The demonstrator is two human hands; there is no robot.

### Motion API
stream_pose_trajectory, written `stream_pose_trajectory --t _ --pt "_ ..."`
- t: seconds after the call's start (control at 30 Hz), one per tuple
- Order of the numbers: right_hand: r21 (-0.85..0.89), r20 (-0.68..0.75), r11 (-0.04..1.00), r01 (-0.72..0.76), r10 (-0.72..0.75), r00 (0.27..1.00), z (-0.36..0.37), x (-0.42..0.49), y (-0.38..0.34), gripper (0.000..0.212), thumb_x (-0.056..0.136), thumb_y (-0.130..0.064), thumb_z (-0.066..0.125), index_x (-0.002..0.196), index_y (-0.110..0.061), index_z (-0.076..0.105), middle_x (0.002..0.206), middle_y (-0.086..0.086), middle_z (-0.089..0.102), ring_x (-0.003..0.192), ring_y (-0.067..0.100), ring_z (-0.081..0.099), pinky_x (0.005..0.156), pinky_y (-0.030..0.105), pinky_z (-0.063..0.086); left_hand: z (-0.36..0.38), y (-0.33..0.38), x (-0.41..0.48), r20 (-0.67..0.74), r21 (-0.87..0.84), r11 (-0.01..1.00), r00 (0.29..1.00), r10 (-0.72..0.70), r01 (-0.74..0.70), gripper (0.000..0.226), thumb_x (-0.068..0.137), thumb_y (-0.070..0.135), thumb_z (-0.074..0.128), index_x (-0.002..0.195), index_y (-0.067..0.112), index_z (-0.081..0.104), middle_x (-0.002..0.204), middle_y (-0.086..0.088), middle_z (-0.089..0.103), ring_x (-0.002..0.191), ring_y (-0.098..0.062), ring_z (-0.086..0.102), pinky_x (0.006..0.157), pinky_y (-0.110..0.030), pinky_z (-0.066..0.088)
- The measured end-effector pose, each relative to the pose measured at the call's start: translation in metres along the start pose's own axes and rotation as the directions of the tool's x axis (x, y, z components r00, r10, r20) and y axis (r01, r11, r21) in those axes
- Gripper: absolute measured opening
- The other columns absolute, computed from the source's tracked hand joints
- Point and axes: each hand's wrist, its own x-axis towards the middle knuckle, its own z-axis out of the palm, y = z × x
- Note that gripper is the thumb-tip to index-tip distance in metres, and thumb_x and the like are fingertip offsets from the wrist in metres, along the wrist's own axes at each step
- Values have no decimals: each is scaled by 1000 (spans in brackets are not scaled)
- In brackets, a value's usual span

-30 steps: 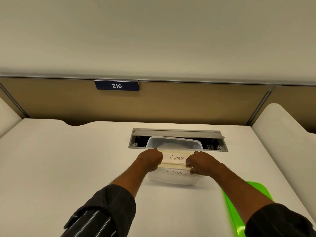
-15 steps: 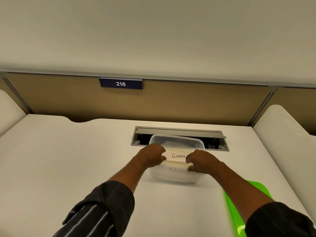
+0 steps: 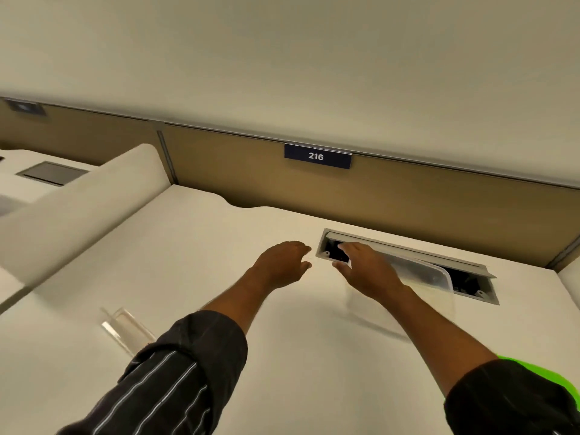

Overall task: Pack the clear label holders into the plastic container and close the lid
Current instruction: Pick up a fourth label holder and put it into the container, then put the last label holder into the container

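While your left hand (image 3: 282, 265) hovers empty over the desk (image 3: 188, 262), fingers loosely spread, your right hand (image 3: 365, 271) is also open and empty, above the blurred plastic container (image 3: 423, 277). One clear label holder (image 3: 124, 328) lies near your left sleeve.

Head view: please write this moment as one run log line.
left hand: open, empty | right hand: open, empty | plastic container: on desk, lid off | clear label holder: on desk, unpacked | green lid: near right sleeve

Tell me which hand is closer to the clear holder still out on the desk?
The left hand. The clear label holder lies beside the left sleeve, while the right hand is over by the plastic container.
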Motion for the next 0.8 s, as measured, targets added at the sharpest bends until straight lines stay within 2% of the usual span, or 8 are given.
stream_pose_trajectory --t 0.27,0.43,0.5,0.57,0.67,0.8 --pt "73 127 981 177 -186 974 49 19 -136 53 94 -48 46 140 -20 42 144 -1 47 131 19 44 104 34 39 -23 -127 -95 14 13 971 971 -237 237 41 100 21 37 140 23 46 147 2 45 136 -17 39 111 -31 32" --pt "97 261 960 264 -280 924 93 18 -218 51 95 -48 46 138 -22 45 141 -3 50 131 18 45 105 32 37 -31 -214 -151 61 29 907 905 -422 421 47 94 13 38 137 27 49 142 1 49 133 -18 43 111 -34 36" --pt "106 328 948 299 -317 890 111 11 -248 50 94 -50 45 135 -21 48 136 -2 55 127 18 48 102 32 40 -35 -242 -169 125 39 878 869 -478 477 52 87 12 42 135 29 50 142 1 49 132 -18 44 111 -36 37" --pt "136 387 938 318 -346 855 131 3 -279 50 94 -51 45 132 -20 51 133 -1 58 124 19 50 100 33 42 -39 -264 -184 247 61 883 850 -465 465 53 82 14 46 133 31 52 140 2 49 129 -19 47 109 -37 40" --pt "216 440 938 273 -343 830 153 -2 -313 53 90 -57 48 127 -20 55 125 -2 62 117 17 54 95 32 46 -40 -281 -196 445 142 920 807 -388 365 51 83 18 55 133 30 52 138 2 51 126 -19 50 106 -37 43" --pt "277 506 939 206 -325 799 174 0 -343 60 80 -67 54 116 -20 63 109 -3 69 100 16 61 80 30 50 -30 -299 -199 522 229 937 779 -348 265 44 80 24 72 123 30 60 131 5 55 120 -18 53 100 -37 46"
